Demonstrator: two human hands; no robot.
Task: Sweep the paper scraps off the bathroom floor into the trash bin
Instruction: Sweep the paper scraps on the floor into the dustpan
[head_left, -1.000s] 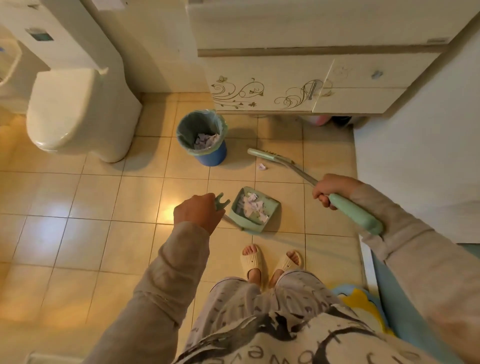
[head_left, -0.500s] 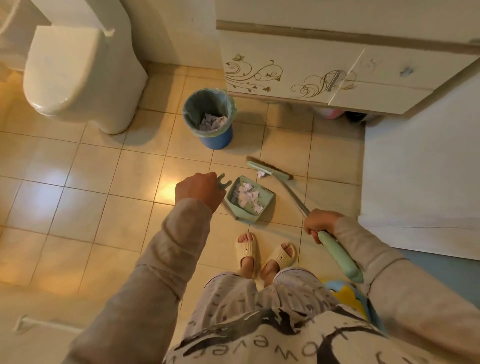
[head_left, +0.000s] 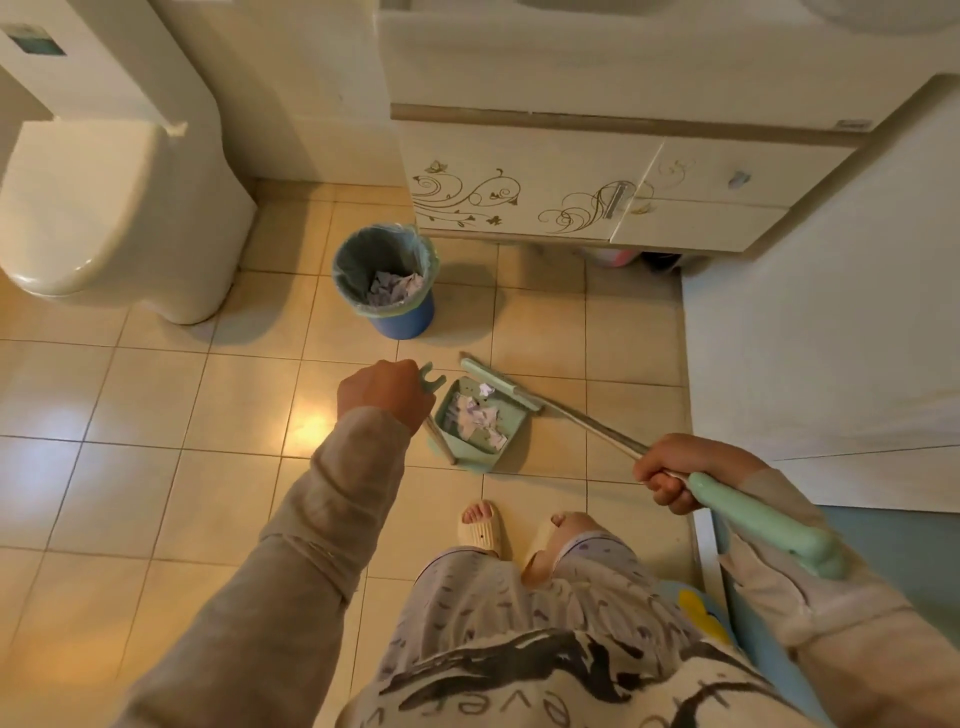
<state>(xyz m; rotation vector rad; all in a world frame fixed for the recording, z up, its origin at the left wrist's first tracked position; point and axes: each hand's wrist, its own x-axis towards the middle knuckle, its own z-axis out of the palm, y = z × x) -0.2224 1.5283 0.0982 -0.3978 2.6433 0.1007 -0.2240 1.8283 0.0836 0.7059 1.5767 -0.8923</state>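
Mostly done: paper scraps heaped in dustpan, more already in trash bin. Left hand clamped on dustpan handle, right hand on broom. Left: tipping into bin.

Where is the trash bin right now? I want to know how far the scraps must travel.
In the head view the trash bin stands on the floor left of centre, between the toilet and the cabinet, just beyond the dustpan.
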